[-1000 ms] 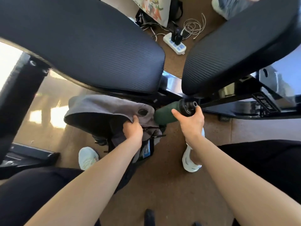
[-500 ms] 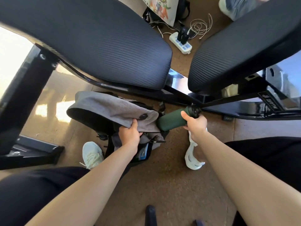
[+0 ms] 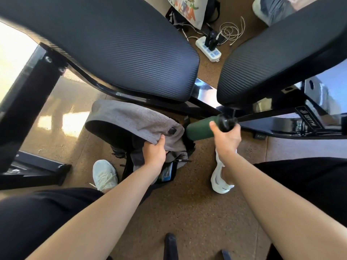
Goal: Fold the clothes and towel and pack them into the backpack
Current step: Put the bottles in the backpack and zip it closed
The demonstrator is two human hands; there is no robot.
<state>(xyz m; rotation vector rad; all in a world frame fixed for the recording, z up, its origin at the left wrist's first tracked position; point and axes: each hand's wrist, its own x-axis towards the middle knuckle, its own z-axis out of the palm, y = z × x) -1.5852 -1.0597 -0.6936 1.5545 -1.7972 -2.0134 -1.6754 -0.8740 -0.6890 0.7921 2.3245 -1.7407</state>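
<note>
Bottle at the backpack's side

Your left hand [image 3: 154,151] clamps the gray backpack [image 3: 131,124] flap on the floor, steadying it open, while your right hand [image 3: 226,140] grips the green bottle [image 3: 200,129] against its side, probably for pocketing.

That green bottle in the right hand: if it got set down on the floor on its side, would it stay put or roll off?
The green bottle looks like a smooth, round cylinder, so on its side it would probably roll. It seems rigid, keeping its shape in the right hand. The matte finish likely gives a fair grip. Its weight cannot be told, since the contents are hidden.
</note>
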